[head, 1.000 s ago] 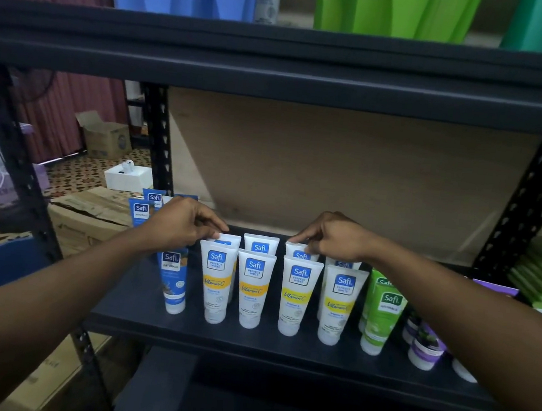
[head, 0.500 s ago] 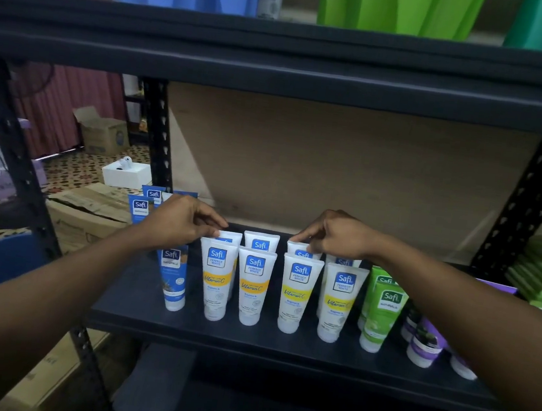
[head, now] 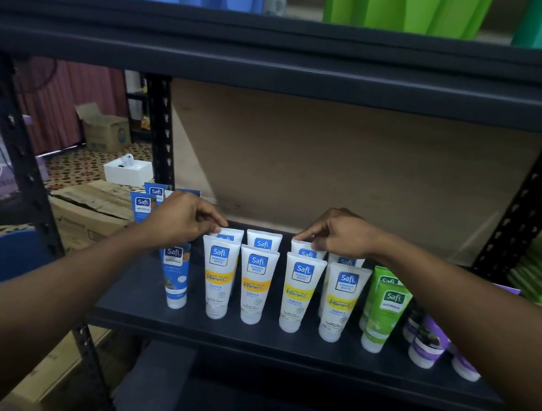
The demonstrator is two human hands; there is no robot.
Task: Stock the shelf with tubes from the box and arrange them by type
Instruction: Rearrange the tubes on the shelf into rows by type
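On the dark metal shelf the tubes stand cap-down in blocks by colour, which suits sorting by type and keeps each label facing out. The white plastic tubes with a yellow band form the middle block, four in front and four behind, eight in all. The left hand reaches over the front row, its grip narrow, pinching the crimped top of the back-left white tube. The right hand likewise pinches the top of the third back-row white tube, probably to square the rear row behind the front one. To the left stand blue plastic tubes, one in front with three tops showing behind. To the right are two green plastic tubes, then purple-and-white tubes, at least three, some hidden by the arm. A brown cardboard box sits beyond the shelf's left post.
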